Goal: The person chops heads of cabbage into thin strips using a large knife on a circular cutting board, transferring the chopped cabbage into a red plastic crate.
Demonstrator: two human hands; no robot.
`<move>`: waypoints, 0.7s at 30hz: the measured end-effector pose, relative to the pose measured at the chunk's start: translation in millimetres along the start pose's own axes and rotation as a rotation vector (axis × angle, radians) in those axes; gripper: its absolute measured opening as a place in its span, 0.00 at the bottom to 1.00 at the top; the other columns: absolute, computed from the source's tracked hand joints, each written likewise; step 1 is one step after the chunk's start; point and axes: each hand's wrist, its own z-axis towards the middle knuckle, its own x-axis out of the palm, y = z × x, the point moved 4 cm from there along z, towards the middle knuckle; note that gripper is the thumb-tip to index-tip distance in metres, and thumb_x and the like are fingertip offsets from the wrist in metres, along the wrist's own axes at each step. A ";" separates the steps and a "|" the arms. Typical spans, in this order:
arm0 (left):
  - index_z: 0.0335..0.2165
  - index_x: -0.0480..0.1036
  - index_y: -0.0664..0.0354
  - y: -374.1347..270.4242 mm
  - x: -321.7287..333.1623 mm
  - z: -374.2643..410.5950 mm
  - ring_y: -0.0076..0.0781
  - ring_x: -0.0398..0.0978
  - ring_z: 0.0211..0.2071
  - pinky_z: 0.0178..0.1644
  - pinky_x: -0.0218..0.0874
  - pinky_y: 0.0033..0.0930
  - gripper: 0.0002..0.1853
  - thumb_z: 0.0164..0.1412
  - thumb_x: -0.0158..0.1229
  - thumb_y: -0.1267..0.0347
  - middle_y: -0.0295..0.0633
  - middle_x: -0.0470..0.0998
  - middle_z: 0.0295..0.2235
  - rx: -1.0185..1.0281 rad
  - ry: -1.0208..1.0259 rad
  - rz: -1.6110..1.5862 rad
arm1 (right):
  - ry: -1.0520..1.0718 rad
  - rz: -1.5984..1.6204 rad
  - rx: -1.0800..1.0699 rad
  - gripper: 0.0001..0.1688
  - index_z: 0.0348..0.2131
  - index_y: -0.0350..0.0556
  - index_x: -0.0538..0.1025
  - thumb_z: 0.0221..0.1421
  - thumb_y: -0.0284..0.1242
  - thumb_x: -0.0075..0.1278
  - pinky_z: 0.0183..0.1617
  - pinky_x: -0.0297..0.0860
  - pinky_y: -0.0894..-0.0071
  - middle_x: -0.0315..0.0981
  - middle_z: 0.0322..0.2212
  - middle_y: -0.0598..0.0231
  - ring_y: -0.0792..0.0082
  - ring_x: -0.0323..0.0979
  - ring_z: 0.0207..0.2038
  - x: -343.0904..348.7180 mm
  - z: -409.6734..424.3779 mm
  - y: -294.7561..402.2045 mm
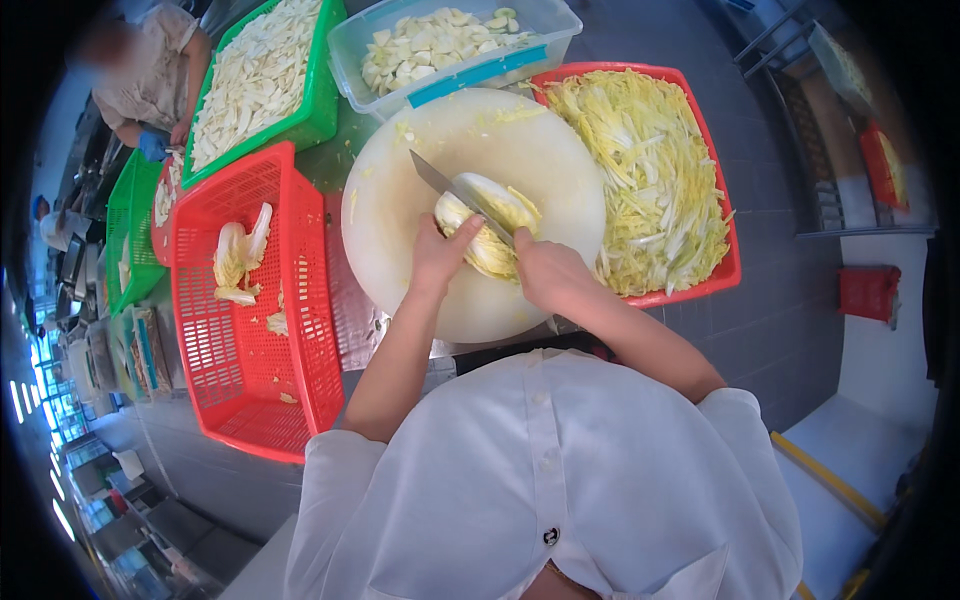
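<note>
A napa cabbage lies on a round white cutting board in front of me. My right hand is closed around the handle of a kitchen knife. Its blade crosses the cabbage from lower right to upper left, the tip pointing away from me. Where the blade meets the cabbage, the leaves part on either side; how deep it sits cannot be told. My left hand rests against the near left side of the cabbage, thumb close to the blade, its other fingers partly hidden. Small cabbage scraps lie about the board.
Right of the board, a red basket holds shredded cabbage. Beyond it stands a clear plastic bin of pale vegetable pieces. To the left are a green basket of sliced vegetable and a red basket with cabbage leaves. A co-worker's gloved hand is upper left.
</note>
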 end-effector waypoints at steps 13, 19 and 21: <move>0.51 0.63 0.67 -1.0 -23.0 -5.1 0.42 0.74 0.44 0.48 0.67 0.36 0.35 0.52 0.64 0.56 0.50 0.73 0.45 0.071 -0.134 0.384 | -0.142 0.018 0.093 0.15 0.38 0.40 0.61 0.57 0.30 0.48 0.34 0.67 0.45 0.72 0.23 0.41 0.39 0.72 0.30 -4.6 -41.9 -48.0; 0.55 0.59 0.66 -17.4 -15.5 8.7 0.46 0.72 0.47 0.51 0.64 0.35 0.37 0.49 0.65 0.64 0.53 0.72 0.47 0.098 0.090 0.454 | -0.270 0.170 -0.055 0.14 0.36 0.38 0.63 0.57 0.29 0.49 0.26 0.67 0.51 0.72 0.21 0.42 0.45 0.71 0.21 5.0 -42.5 -60.4; 0.56 0.58 0.66 -10.0 -30.9 10.4 0.43 0.72 0.46 0.50 0.64 0.34 0.37 0.50 0.64 0.68 0.52 0.71 0.47 0.096 0.158 0.236 | -0.181 0.491 -0.035 0.14 0.38 0.37 0.64 0.57 0.29 0.49 0.22 0.67 0.58 0.71 0.20 0.49 0.55 0.71 0.18 10.0 -43.7 -63.3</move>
